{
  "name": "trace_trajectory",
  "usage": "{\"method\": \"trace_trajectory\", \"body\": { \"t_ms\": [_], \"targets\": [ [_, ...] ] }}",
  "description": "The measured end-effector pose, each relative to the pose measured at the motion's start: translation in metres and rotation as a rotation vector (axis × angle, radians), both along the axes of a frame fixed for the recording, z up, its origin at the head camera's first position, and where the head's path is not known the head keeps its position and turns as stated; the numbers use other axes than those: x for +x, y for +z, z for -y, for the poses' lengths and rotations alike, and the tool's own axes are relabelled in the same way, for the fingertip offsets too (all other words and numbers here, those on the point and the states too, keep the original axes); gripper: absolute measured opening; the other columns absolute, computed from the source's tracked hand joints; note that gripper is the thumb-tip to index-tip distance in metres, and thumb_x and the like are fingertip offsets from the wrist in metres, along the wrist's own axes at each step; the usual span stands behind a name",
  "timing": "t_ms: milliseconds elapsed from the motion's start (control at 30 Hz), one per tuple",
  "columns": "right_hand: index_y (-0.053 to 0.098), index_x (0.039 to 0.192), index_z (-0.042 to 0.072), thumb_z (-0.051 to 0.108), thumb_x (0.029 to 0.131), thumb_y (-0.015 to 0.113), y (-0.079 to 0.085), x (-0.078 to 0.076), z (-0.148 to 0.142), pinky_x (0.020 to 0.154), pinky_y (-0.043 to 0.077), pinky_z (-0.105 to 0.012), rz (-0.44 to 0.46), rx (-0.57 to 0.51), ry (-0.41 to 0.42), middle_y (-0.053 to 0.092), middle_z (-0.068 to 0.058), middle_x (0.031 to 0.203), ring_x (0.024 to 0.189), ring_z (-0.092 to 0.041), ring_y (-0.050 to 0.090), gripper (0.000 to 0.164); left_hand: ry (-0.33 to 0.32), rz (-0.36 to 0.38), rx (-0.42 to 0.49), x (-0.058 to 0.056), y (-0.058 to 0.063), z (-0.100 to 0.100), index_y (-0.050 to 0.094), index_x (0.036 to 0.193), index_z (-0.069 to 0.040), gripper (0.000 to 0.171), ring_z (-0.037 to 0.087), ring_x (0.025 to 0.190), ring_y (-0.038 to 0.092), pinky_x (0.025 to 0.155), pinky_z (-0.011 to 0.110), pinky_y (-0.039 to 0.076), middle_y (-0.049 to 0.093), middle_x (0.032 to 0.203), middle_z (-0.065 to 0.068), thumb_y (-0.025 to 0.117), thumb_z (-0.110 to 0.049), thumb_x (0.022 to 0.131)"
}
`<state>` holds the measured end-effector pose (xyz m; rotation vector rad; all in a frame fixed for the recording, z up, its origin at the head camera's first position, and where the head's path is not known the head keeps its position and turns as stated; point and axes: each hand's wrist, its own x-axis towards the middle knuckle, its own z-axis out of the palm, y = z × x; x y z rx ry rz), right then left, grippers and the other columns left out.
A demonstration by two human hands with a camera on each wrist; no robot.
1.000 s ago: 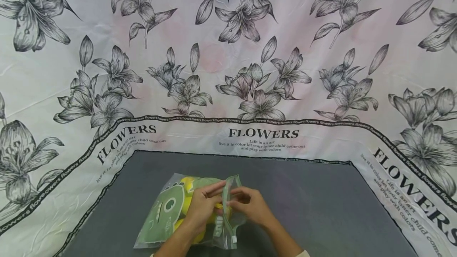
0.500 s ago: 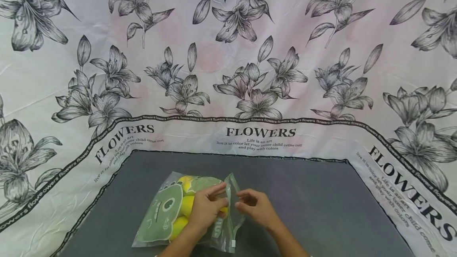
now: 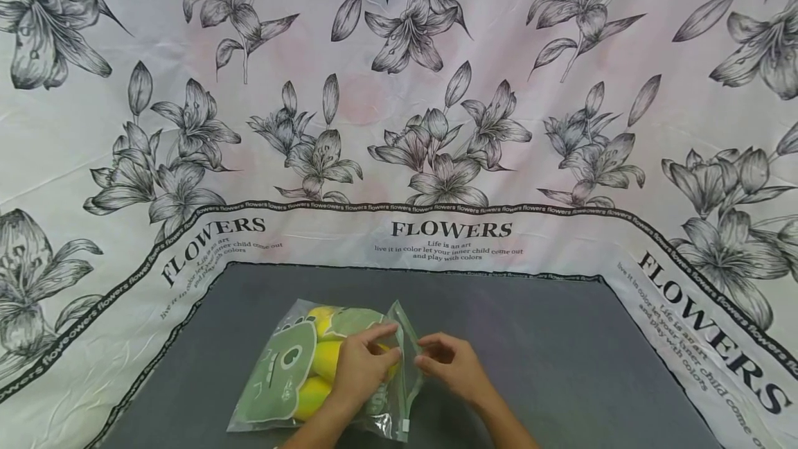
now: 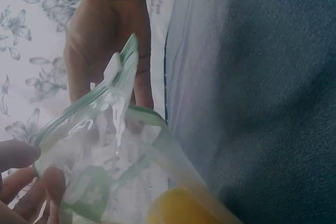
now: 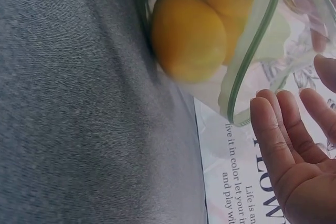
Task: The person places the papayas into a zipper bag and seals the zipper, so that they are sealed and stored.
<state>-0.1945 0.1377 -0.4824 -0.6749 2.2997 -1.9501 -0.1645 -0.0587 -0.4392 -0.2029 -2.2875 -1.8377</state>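
A clear zip bag (image 3: pixel 274 383) with a green cartoon print lies on the dark table, its mouth to the right and parted. Inside are several yellow rounded things (image 5: pixel 189 38) that look like lemons. My left hand (image 3: pixel 361 369) lies over the bag and pinches one edge of its mouth between thumb and fingers, as the left wrist view shows. My right hand (image 3: pixel 455 366) is just right of the mouth; its fingers (image 5: pixel 270 124) are fairly straight beside the green rim, holding nothing. The white slider (image 3: pixel 406 426) sits at the rim's near end.
The dark grey table (image 3: pixel 548 352) stretches out to the right of the hands. Behind and at both sides hangs a white flower-printed cloth (image 3: pixel 436 158) with "FLOWERS" lettering along its lower border.
My right hand has come off the bag's rim and moved slightly to the right. The left hand keeps its place at the mouth. The whole view has shifted a little.
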Motion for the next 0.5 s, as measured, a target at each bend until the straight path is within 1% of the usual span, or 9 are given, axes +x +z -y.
{"method": "trace_trajectory", "body": {
  "t_ms": [33,67,100,200,300,333,500],
  "targets": [
    [0.063,0.113,-0.009,0.009,0.087,0.073,0.0,0.001,-0.001,0.068,0.058,-0.033,0.002,0.001,-0.004,0.066,-0.015,0.091,0.075,-0.019,0.065,0.033,0.007,-0.007,0.018,0.001,0.0,-0.001,0.073,0.111,-0.005,0.037,0.012,0.051,0.057,0.041,0.021,0.049,0.07,0.087,0.008,0.075,0.004,0.075],
    [0.063,0.113,-0.009,0.009,0.087,0.073,0.0,0.002,-0.001,0.068,0.058,-0.032,0.005,0.003,-0.008,0.067,-0.015,0.091,0.076,-0.019,0.065,0.033,0.016,-0.007,0.036,0.002,0.0,-0.001,0.073,0.111,-0.004,0.037,0.014,0.053,0.059,0.04,0.022,0.049,0.07,0.09,0.01,0.075,0.005,0.075],
    [0.063,0.113,-0.009,0.009,0.087,0.073,0.0,0.003,-0.002,0.068,0.058,-0.032,0.007,0.005,-0.01,0.067,-0.015,0.092,0.076,-0.019,0.065,0.033,0.027,-0.007,0.047,0.003,0.001,-0.003,0.073,0.11,-0.003,0.037,0.017,0.057,0.061,0.041,0.025,0.051,0.069,0.097,0.011,0.074,0.008,0.075],
    [0.062,0.113,-0.01,0.009,0.088,0.072,-0.003,0.006,-0.004,0.068,0.058,-0.031,0.001,0.005,-0.007,0.067,-0.016,0.092,0.077,-0.019,0.066,0.033,0.047,-0.041,0.092,0.006,0.0,-0.005,0.073,0.11,-0.002,0.038,0.019,0.068,0.064,0.042,0.028,0.054,0.063,0.118,0.013,0.073,0.011,0.074],
    [0.062,0.113,-0.011,0.007,0.088,0.071,-0.006,0.01,-0.006,0.067,0.058,-0.031,-0.006,0.007,-0.003,0.067,-0.016,0.092,0.076,-0.019,0.066,0.032,0.047,-0.057,0.122,0.008,-0.002,-0.006,0.072,0.11,-0.001,0.039,0.021,0.07,0.065,0.043,0.03,0.055,0.058,0.124,0.017,0.073,0.012,0.074],
    [0.062,0.113,-0.011,0.007,0.089,0.071,-0.006,0.011,-0.007,0.067,0.058,-0.031,-0.008,0.002,-0.002,0.067,-0.016,0.092,0.076,-0.019,0.066,0.031,0.042,-0.07,0.133,0.009,-0.004,-0.005,0.072,0.111,-0.001,0.039,0.019,0.07,0.065,0.043,0.029,0.055,0.057,0.126,0.016,0.074,0.011,0.074],
    [0.063,0.113,-0.01,0.007,0.088,0.071,-0.008,0.02,-0.009,0.066,0.057,-0.03,-0.026,-0.012,-0.004,0.067,-0.017,0.092,0.075,-0.017,0.065,0.03,0.035,-0.078,0.15,0.014,-0.007,-0.005,0.069,0.116,0.001,0.039,0.019,0.068,0.065,0.043,0.031,0.055,0.049,0.136,0.017,0.075,0.008,0.077]
  ]
}}
